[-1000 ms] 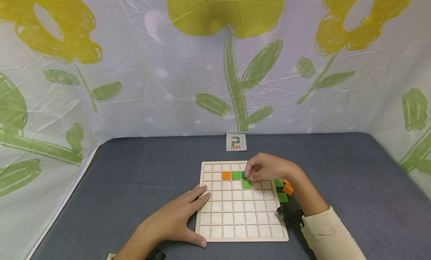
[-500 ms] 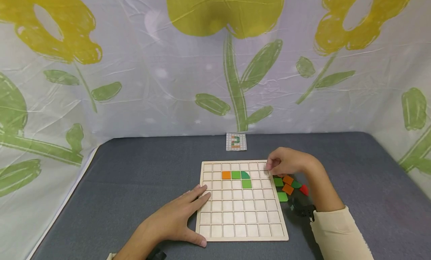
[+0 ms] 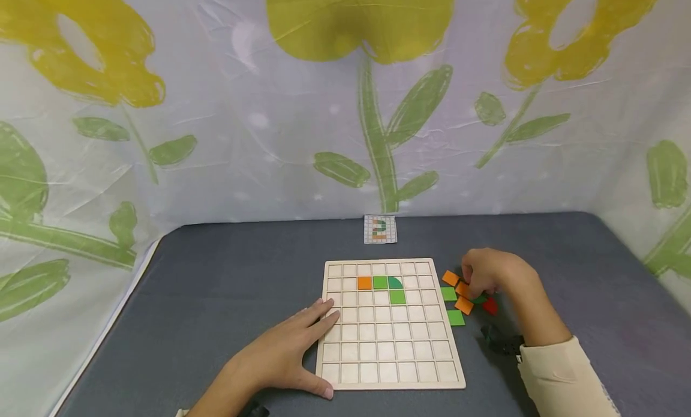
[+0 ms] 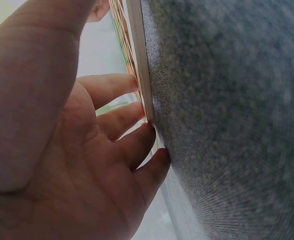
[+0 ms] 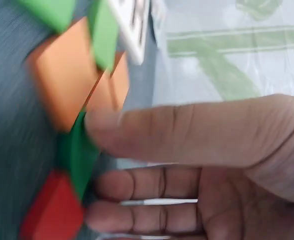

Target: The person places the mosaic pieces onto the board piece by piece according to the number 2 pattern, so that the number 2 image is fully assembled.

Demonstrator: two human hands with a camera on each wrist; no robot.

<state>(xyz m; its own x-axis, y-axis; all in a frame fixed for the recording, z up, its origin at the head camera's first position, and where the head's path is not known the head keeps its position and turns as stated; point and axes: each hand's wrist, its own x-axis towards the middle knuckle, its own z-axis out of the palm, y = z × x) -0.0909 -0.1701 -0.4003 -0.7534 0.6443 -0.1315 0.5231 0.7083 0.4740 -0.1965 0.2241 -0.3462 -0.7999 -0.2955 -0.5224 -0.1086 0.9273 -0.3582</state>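
In the head view, my left hand (image 3: 291, 351) rests spread at the left edge of a pale wooden grid board (image 3: 383, 345), its fingertips over the rim. The board bears an orange square tile (image 3: 364, 282), a green square tile (image 3: 380, 282), a dark green quarter-round tile (image 3: 395, 282) and another green square tile (image 3: 397, 297). My right hand (image 3: 493, 272) is down at the loose tiles right of the board. In the right wrist view, its thumb tip is right at a dark green tile (image 5: 82, 155), with two fingertips below, apart from the thumb.
Right of the board lie several loose tiles: orange (image 3: 450, 278), green (image 3: 456, 318) and red (image 3: 490, 306). A small printed card (image 3: 380, 229) with a coloured grid pattern stands at the table's back edge, before a flower-print cloth (image 3: 243, 135).
My right hand has let go of the dark green quarter-round tile on the board and moved right to the loose tiles. The left hand has stayed at the board's edge.
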